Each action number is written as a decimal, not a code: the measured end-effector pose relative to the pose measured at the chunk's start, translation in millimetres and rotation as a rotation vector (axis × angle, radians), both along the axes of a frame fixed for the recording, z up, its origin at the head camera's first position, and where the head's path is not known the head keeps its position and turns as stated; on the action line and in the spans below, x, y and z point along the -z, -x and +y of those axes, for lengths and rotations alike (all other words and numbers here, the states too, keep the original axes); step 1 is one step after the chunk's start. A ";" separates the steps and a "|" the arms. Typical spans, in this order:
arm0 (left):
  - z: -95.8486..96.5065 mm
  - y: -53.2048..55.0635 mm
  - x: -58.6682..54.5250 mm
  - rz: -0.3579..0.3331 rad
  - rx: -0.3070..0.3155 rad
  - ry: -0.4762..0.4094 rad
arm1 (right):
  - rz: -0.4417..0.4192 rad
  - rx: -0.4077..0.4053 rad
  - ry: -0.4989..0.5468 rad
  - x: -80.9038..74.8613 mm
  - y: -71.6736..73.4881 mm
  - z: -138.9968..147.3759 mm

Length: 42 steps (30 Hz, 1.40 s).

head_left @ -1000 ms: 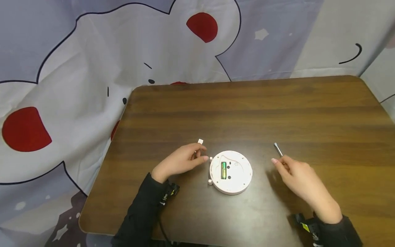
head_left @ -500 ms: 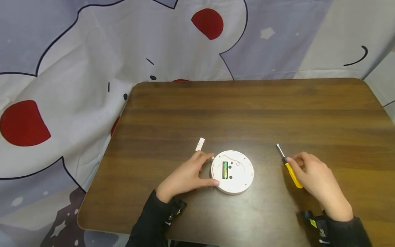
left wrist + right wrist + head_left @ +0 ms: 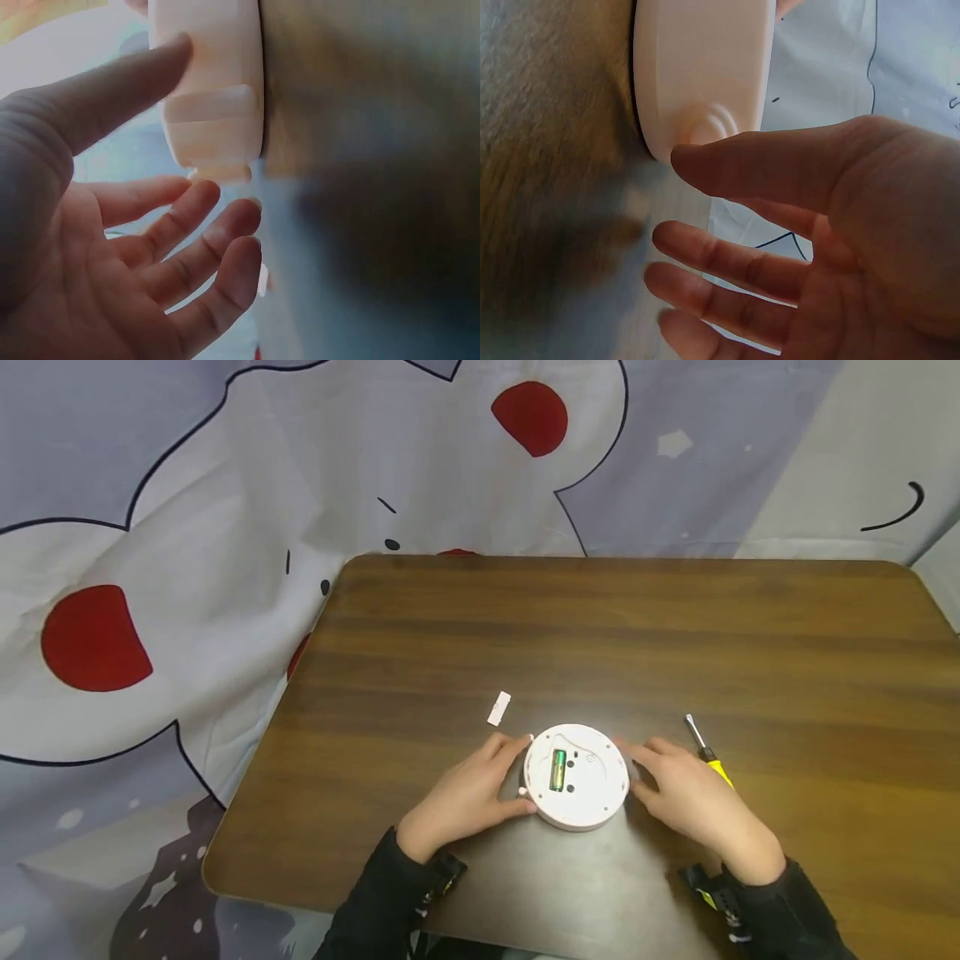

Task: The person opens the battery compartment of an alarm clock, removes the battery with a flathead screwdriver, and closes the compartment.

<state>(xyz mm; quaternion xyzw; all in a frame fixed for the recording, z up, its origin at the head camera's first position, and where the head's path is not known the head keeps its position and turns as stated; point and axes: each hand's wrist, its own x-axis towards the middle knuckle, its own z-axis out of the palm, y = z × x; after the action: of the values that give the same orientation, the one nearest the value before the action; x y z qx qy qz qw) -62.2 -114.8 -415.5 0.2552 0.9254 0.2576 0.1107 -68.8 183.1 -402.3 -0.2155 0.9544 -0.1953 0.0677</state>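
Note:
A round white battery device (image 3: 596, 797) lies on the table with its back up, a green battery (image 3: 557, 770) in its slot. Two small feet stick out on its left side. My left hand (image 3: 467, 793) holds that side, the thumb against the side wall and the index finger at the upper foot (image 3: 223, 173). At the opposite side is my right hand (image 3: 686, 795); in the right wrist view its thumb touches the wall beside a ringed bump (image 3: 711, 124), other fingers loosely bent. A yellow-handled screwdriver (image 3: 701, 742) lies partly hidden beyond the right hand.
A small white battery cover (image 3: 498, 708) lies on the wooden table (image 3: 600, 635), behind the left hand. The table's front edge runs below the forearms. A patterned curtain (image 3: 315, 452) hangs behind the table and along its left side.
My right hand has let go of the screwdriver and moved left to the device. My left hand has left the battery cover on the table and come to the device's left side.

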 end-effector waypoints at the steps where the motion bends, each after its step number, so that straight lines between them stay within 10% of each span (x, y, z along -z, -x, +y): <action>1: 0.2 2.7 -1.1 0.011 0.023 0.019 | -0.007 -0.006 -0.004 0.0 -1.7 -0.1; 11: 2.6 38.4 -10.1 0.073 0.122 0.137 | -0.030 0.011 -0.016 -4.4 -27.6 -0.9; 22: 19.8 69.5 -9.8 0.093 0.011 0.147 | -0.100 0.042 -0.120 -10.5 -64.2 -19.8; 42: 19.5 59.4 4.5 0.053 -0.015 -0.014 | -0.091 0.026 -0.152 -18.7 -76.3 -31.3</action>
<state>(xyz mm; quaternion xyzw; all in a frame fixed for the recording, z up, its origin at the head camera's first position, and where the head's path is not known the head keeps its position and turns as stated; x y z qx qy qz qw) -121.6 -95.3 -420.0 0.2557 0.9280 0.2582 0.0821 7.5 151.8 -383.6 -0.1882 0.9652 -0.1325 0.1245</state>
